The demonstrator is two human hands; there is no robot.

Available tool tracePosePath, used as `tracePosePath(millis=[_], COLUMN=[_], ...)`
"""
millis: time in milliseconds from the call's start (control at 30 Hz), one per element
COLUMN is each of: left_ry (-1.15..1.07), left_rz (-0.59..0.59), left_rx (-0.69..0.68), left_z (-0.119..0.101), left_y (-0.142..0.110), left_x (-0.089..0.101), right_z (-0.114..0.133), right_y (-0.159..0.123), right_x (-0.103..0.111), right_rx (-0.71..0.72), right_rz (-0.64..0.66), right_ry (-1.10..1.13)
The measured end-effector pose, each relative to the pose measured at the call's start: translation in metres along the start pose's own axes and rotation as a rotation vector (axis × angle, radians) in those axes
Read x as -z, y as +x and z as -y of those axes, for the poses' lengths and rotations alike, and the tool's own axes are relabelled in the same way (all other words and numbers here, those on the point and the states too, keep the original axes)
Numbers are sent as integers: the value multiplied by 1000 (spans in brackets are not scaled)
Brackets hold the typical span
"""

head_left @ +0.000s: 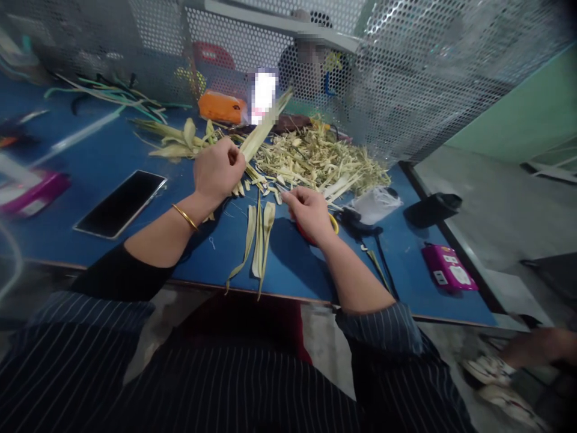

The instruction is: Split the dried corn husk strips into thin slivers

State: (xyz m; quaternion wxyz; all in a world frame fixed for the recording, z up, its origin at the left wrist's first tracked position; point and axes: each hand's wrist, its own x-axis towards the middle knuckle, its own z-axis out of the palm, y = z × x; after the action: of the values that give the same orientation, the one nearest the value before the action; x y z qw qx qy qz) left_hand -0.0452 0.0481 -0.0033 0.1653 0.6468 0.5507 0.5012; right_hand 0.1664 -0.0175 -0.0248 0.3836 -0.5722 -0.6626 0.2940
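Note:
My left hand (220, 170) is closed on a broad, pale yellow-green dried leaf strip (264, 133), which slants up and to the right from the fingers. Closed too, my right hand (309, 211) is around a pair of scissors (334, 224): red and yellow handle parts show under the palm, and a thin silvery tip juts past the fingertips. Between the hands, several cut leaf strips (258, 240) lie lengthwise on the blue table (288, 270), their ends reaching its front edge. Just beyond both hands spreads a heap of leaf scraps (315, 153).
A dark-screened phone (121, 203) lies at left, near a magenta box (38, 191). Behind stand an orange pack (220, 107) and a perforated metal screen (234, 36), with a person beyond it. At right are a plastic bag (376, 204), a black cylinder (433, 209) and another magenta box (449, 267).

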Motion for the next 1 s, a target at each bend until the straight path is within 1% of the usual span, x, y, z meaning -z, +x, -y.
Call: tracePosePath(millis=[100,200,300,400,467,500,567,667,700,767,800,867,1000], left_ry=[-60,6,71,83,43,2,-133,-408,-475,-530,-526,-481,-313], left_rz=[36,174,226,265,273,281,331,473,509,544,552,570,635], left_rx=[-79,-217,-305,-343,-312,-270,-120,165,240,320,325,270,5], left_z=[-15,-28,-34,-34,-33,-32,-31,-31,-30,-30,-29,-28,-29], left_y=[-15,-35,-51,-57,-56,-55,-52,-47,-46,-45,-45,-46,-50], left_x=[-5,-14,-23,-28,-29,-29,-28,-29,-29,-29,-30,-30,-29], right_z=[-1,1,3,1,0,0,0,-1,-2,-4,-5,-7,-6], right_y=[4,5,5,5,6,6,6,6,7,7,8,8,6], right_x=[-1,-3,-5,-8,-9,-9,-8,-7,-7,-6,-7,-7,-4], right_rx=[-28,-104,-149,-182,-181,-171,-143,-125,-127,-130,-126,-106,-40], right_rz=[-122,-143,-133,-134,-134,-137,-151,-171,-174,-172,-171,-174,-169], right_ry=[271,520,616,637,654,664,672,643,627,588,565,510,456])
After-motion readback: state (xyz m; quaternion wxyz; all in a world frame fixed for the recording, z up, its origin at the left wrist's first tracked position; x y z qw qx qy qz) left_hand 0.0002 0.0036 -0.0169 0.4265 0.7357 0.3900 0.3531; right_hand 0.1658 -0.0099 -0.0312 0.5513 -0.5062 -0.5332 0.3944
